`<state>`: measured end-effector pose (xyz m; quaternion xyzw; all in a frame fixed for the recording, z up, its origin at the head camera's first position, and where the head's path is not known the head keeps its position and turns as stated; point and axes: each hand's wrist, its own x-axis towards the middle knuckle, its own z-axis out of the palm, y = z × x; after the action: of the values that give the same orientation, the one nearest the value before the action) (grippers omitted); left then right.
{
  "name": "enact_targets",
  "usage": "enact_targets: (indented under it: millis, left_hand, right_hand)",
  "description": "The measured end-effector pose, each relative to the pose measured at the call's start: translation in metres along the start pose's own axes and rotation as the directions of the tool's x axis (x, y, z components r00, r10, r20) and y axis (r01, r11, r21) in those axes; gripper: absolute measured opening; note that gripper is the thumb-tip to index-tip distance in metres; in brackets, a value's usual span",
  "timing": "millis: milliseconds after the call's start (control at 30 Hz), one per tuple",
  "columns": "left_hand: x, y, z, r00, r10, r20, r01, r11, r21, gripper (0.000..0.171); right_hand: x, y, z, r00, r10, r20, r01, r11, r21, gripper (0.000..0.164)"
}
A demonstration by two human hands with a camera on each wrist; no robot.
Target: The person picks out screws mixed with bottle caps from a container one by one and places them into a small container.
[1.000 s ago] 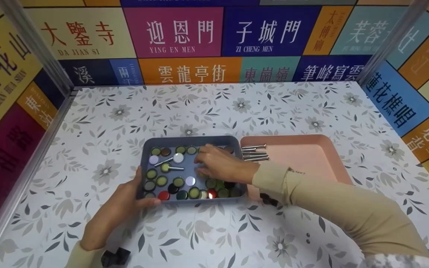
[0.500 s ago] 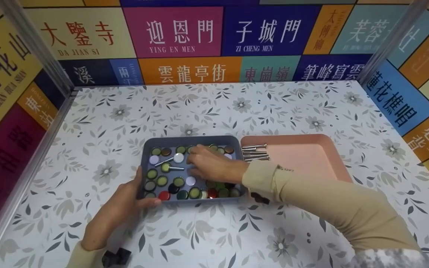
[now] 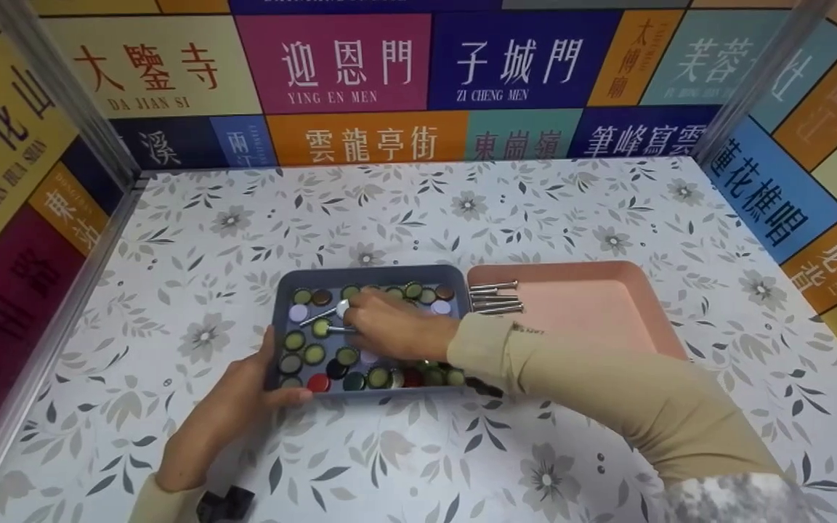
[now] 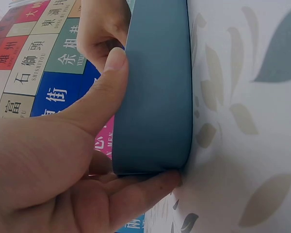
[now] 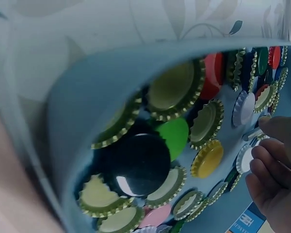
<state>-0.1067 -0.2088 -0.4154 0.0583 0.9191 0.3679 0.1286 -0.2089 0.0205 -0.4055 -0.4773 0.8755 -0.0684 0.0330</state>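
My left hand [image 3: 233,399] grips the near left corner of a blue-grey tray [image 3: 375,274]. In the left wrist view its thumb lies at the rim and its fingers against the tray's wall [image 4: 155,97]. The tray holds many bottle caps of mixed colours, such as a red bottle cap [image 3: 318,382], and two silver screws. My right hand [image 3: 404,327] reaches into the tray with bent fingers. Its thumb and fingers are on either side of one screw [image 5: 251,135]; whether they pinch it I cannot tell. The other screw [image 3: 317,317] slants beside a white cap.
A pink tray [image 3: 571,270] stands right against the blue-grey one. Several silver screws [image 3: 497,298] lie along its left side. The right forearm's sleeve [image 3: 593,378] crosses the pink tray's near part. Walls with coloured panels [image 3: 371,138] border the floral tabletop [image 3: 360,211].
My right hand has moved left across the blue-grey tray to the screw, uncovering caps at the tray's right side. My left hand has stayed on the tray corner.
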Motion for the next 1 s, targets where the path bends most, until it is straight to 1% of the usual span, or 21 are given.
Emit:
enact_targets:
  millis: [100, 267, 467, 600, 700, 833, 933, 1000]
  left_hand:
    - [0.0, -0.001, 0.0, 1.0, -0.002, 0.0, 0.002, 1.0, -0.02, 0.117]
    - [-0.001, -0.002, 0.0, 1.0, -0.001, 0.002, 0.002, 0.999, -0.033, 0.117]
    - [-0.003, -0.003, 0.0, 1.0, -0.008, 0.009, 0.008, 0.999, -0.048, 0.118]
    - [-0.002, -0.002, -0.001, 1.0, -0.007, 0.013, 0.007, 0.999, -0.047, 0.117]
    - [-0.002, 0.0, -0.002, 1.0, -0.017, 0.017, 0.018, 0.998, -0.052, 0.117]
    - [-0.003, 0.001, -0.003, 1.0, -0.007, 0.009, 0.008, 1.0, -0.026, 0.116]
    - [-0.003, 0.001, -0.003, 1.0, 0.01, 0.0, -0.01, 1.0, 0.002, 0.115]
    - [-0.003, 0.001, -0.003, 1.0, 0.007, -0.001, -0.007, 1.0, -0.003, 0.115]
  right_hand:
    - [0.003, -0.002, 0.0, 1.0, -0.005, -0.009, 0.004, 1.0, -0.007, 0.02]
    - [0.006, -0.003, 0.003, 1.0, 0.011, 0.002, -0.011, 1.0, -0.015, 0.02]
    - [0.01, -0.003, 0.007, 1.0, -0.001, 0.007, 0.001, 0.999, -0.037, 0.019]
    - [0.01, -0.003, 0.007, 0.999, 0.017, 0.027, -0.016, 1.0, -0.005, 0.018]
    - [0.01, -0.002, 0.006, 0.999, 0.034, 0.042, -0.035, 0.999, 0.037, 0.017]
    - [0.012, -0.002, 0.003, 0.997, 0.045, 0.057, -0.049, 0.996, 0.075, 0.016]
    - [0.013, -0.003, 0.003, 0.997, 0.05, 0.053, -0.054, 0.995, 0.08, 0.016]
    - [0.014, -0.004, 0.003, 0.998, 0.049, 0.043, -0.052, 0.996, 0.069, 0.016]
